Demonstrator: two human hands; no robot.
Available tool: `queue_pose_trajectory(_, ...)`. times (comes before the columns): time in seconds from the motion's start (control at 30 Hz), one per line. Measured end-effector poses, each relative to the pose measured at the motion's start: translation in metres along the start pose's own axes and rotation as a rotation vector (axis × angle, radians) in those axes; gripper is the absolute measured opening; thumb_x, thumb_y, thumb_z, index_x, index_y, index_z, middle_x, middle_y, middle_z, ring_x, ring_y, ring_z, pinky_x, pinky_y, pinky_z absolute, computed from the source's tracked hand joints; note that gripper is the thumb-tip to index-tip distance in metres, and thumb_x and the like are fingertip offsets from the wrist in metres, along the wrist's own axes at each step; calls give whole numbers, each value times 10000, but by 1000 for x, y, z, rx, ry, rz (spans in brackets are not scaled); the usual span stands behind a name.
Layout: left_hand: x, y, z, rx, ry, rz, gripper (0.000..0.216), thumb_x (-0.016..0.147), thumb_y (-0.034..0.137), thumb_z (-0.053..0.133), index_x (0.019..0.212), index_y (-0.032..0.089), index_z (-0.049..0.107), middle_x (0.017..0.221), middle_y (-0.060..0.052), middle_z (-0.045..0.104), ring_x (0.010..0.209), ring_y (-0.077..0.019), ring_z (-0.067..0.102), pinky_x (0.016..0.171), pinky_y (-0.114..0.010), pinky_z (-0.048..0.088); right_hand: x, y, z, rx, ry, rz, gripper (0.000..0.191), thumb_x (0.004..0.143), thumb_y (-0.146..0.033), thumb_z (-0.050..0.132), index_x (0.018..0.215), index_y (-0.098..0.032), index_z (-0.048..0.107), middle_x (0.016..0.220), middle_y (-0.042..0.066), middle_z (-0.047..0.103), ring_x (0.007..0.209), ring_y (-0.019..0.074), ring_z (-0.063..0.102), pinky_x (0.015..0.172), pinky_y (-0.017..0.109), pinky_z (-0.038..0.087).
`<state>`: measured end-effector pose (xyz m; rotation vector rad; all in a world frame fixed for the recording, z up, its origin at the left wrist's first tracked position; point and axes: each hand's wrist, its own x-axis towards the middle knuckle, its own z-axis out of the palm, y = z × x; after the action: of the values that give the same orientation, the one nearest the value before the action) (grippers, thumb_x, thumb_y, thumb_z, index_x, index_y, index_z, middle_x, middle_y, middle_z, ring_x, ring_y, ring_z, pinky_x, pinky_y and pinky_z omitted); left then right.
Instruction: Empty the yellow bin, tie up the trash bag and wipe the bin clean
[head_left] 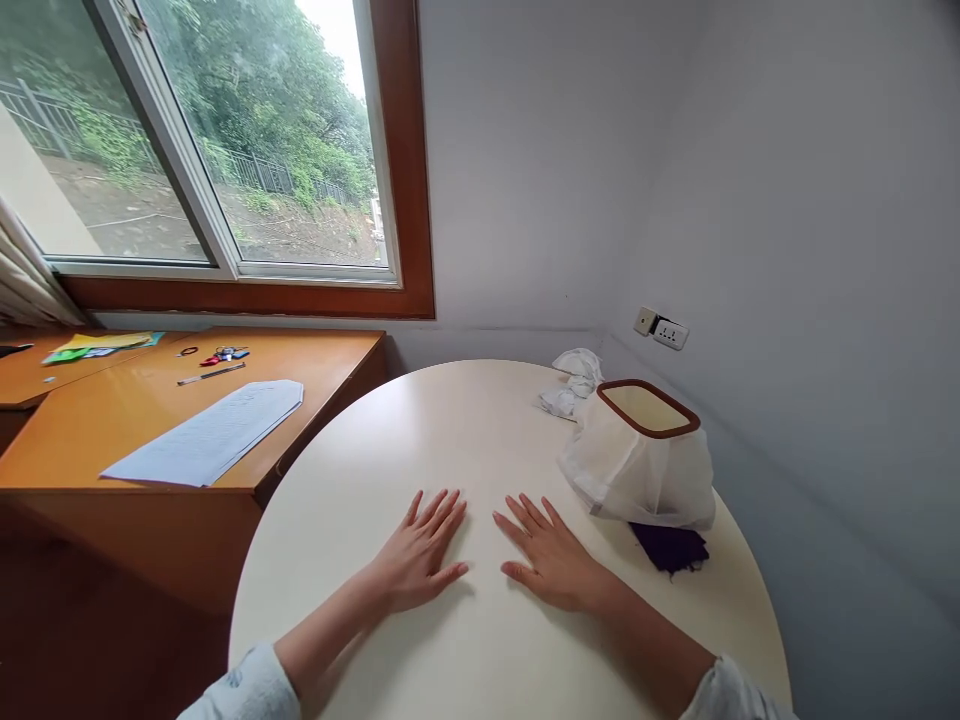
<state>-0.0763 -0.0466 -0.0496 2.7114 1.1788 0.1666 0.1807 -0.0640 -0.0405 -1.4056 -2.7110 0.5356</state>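
Both my hands lie palm down on a round cream table (480,430), a short gap between their thumbs. My left hand (424,555) has its fingers stretched out and holds nothing. My right hand (546,560) is likewise flat with spread fingers and nothing in it. Just beyond the right hand stands a bin with a brown rim (694,425), draped in a white liner bag (637,475). A dark purple cloth (670,548) with frayed edges sticks out from under the bag's near side. Behind the bin sits a crumpled white bundle (574,385), its kind unclear.
On the left, a wooden desk (330,365) bears paper sheets (214,430), a pen (211,374), keys (225,355) and colourful folders (105,345). A window (292,150) is above it. Wall sockets (670,333) sit behind the bin, near the room's corner.
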Motion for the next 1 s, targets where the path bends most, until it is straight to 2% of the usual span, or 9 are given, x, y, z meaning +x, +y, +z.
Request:
queue_pose_trajectory(0.13,0,-3,8,-12,-9,-21,691,875,578,313,1427,297,7,1502,-36,111,1381,-288,122,1102,-547,29,1,1,2,24,-14,24,627,888,-600,183,1437,-302,125,1522,5,64,1392,215,5,1108,470,-30)
queue_pose_trajectory(1.0,1,-1,4,-32,7,-23,686,874,554,353,1426,317,20,1494,-26,158,1373,-281,163,1109,-532,76,2,4,3,82,-4,35,579,904,-564,190,1430,-325,150,1522,-1,66,1393,201,15,1105,467,-46)
